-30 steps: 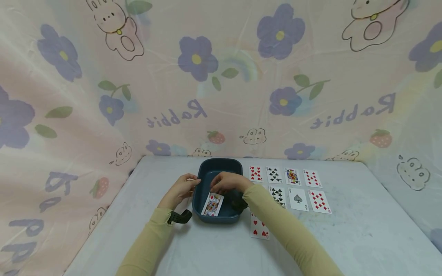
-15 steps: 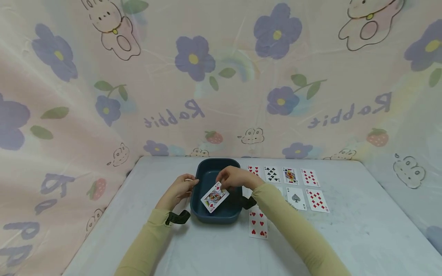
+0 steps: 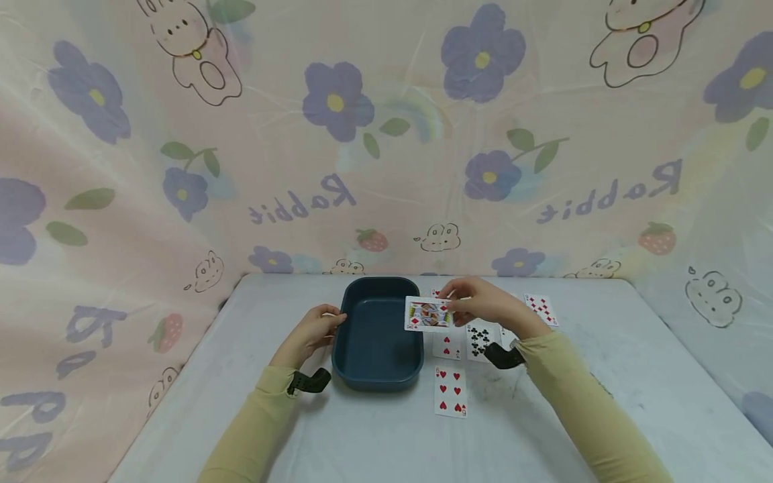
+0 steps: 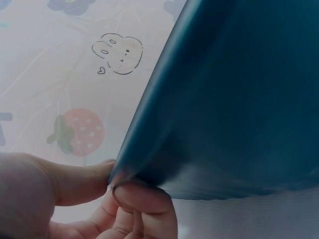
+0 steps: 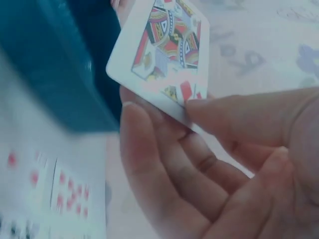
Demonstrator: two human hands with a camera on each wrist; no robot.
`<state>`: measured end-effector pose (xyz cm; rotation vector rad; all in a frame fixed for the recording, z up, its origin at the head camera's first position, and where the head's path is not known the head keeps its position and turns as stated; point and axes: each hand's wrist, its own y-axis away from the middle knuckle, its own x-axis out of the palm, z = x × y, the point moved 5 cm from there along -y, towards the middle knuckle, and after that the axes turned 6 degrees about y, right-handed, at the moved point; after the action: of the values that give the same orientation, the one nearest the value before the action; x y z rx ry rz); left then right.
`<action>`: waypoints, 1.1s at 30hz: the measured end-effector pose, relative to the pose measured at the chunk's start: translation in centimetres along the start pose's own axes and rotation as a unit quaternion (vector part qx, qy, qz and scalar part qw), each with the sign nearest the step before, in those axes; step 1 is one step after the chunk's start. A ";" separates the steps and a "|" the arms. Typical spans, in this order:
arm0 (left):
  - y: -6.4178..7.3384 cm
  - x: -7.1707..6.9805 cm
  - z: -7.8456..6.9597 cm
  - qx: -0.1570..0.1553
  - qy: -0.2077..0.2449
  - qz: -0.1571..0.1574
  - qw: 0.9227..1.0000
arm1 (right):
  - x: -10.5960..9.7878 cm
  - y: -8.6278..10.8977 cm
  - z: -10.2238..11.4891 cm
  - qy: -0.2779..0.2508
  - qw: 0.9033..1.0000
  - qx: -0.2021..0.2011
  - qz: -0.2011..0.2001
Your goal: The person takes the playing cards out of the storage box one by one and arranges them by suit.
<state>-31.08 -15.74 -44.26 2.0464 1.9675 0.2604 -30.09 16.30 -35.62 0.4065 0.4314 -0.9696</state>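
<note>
My left hand (image 3: 311, 335) pinches the left rim of a dark blue rectangular tray (image 3: 377, 345). In the left wrist view the thumb lies on one side of the tray wall (image 4: 239, 99) and a bent index finger on the other. My right hand (image 3: 486, 305) holds a face card of diamonds (image 3: 427, 314) by its right end, picture up, over the tray's right rim. The right wrist view shows the thumb on the card's corner (image 5: 169, 50), with fingers underneath. The right hand and card partly hide the cards laid out behind them.
Right of the tray, playing cards lie face up in rows. A six of hearts (image 3: 450, 392) lies nearest, with a clubs card (image 3: 481, 339) and a diamonds card (image 3: 540, 308) farther back. A patterned cloth (image 3: 386, 168) hangs behind the white table (image 3: 272, 295).
The right hand has lifted the face card out of the tray and carried it right, to the tray's right rim. The left hand has kept its hold on the left rim.
</note>
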 end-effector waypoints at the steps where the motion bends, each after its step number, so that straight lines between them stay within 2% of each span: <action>1: 0.0 0.0 0.0 0.000 -0.001 0.001 1.000 | -0.5 0.8 -0.6 -0.001 1.000 0.004 -0.007; 9: 0.1 0.1 -0.1 0.004 -0.008 0.002 1.000 | -3.8 7.8 -6.2 -0.010 0.998 0.039 -0.049; 12: 0.0 0.1 -0.1 0.004 -0.008 0.001 1.000 | -4.5 10.4 -8.3 -0.019 0.997 0.053 -0.053; 17: 0.0 0.1 -0.1 0.003 -0.007 0.002 1.000 | -5.2 14.7 -11.7 -0.043 0.993 0.096 -0.044; 22: 0.0 0.0 0.0 0.004 -0.009 0.001 1.000 | -5.3 18.2 -15.0 -0.057 0.986 0.153 -0.045; 27: 0.0 0.1 -0.1 0.007 -0.009 0.003 1.000 | -4.7 21.0 -17.4 -0.032 0.973 0.220 -0.061; 30: 0.0 0.1 -0.1 0.008 -0.008 0.004 1.000 | -4.1 21.9 -18.3 -0.044 0.967 0.242 -0.065; 33: 0.1 0.1 -0.1 0.004 -0.002 0.004 1.000 | -3.5 22.5 -18.9 -0.067 0.967 0.239 -0.057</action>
<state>-31.04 -15.63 -44.19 2.0590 1.9615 0.2502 -15.86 39.75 -46.62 0.7524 0.0916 -1.2069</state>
